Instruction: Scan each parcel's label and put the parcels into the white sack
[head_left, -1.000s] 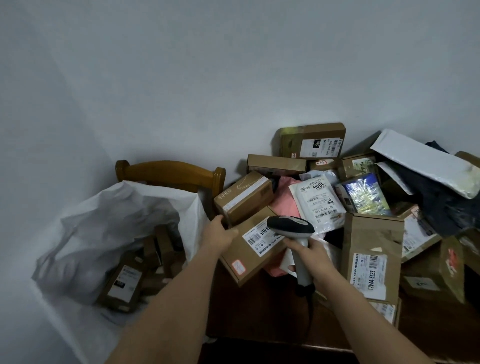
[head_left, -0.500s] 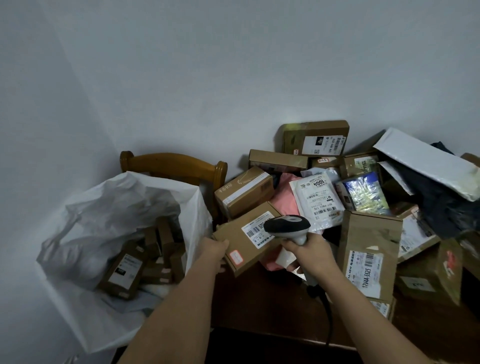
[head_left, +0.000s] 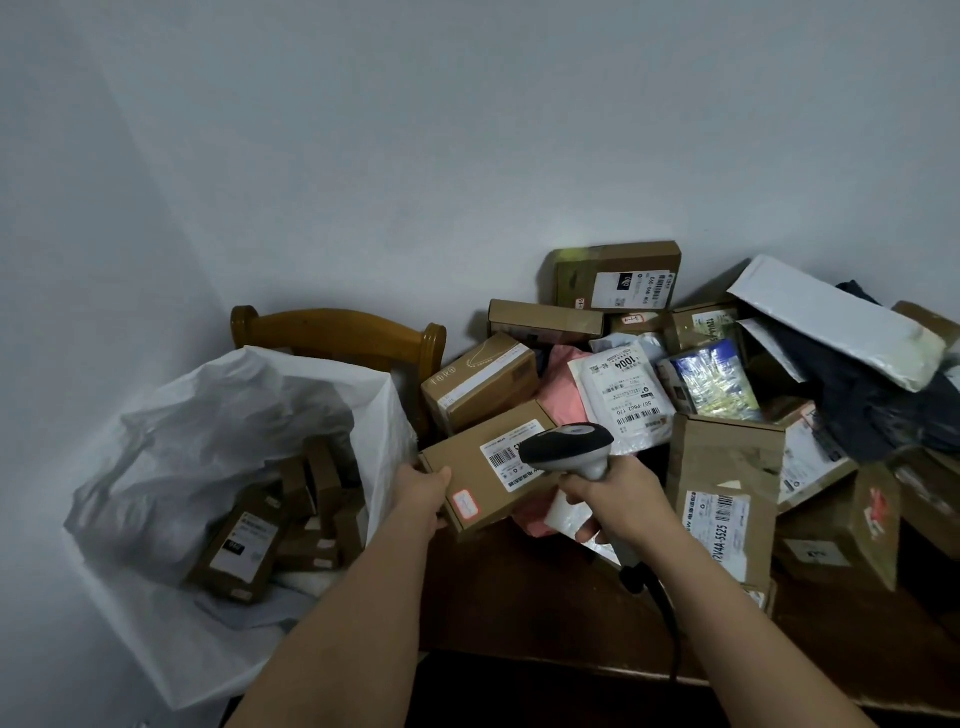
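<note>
1. Parcel (head_left: 483, 470): flat brown box, label side up, held in the left hand (head_left: 423, 493), which grips its near-left corner with the thumb on top
2. Right hand (head_left: 618, 499) is wrapped around the handle of the barcode scanner (head_left: 569, 449); scanner head sits directly over the right part of the parcel's white label (head_left: 506, 457), covering some of the print
3. Small pink-edged sticker (head_left: 465, 503) on the box face just right of the left thumb
4. White sack (head_left: 384, 410) stands open immediately left of the left hand, several brown boxes already inside
5. Wooden chair (head_left: 337, 330) back shows behind the sack
6. Beyond and to the right of both hands: pile of parcels on the dark table (head_left: 519, 597), incl. a pink soft bag (head_left: 563, 387) under the held box, a white mailer marked 1004 (head_left: 621, 395), and a tall brown envelope (head_left: 724, 499) just right of the scanner hand
7. Scanner cable (head_left: 670, 623) drops off the table's near edge below the right wrist
</note>
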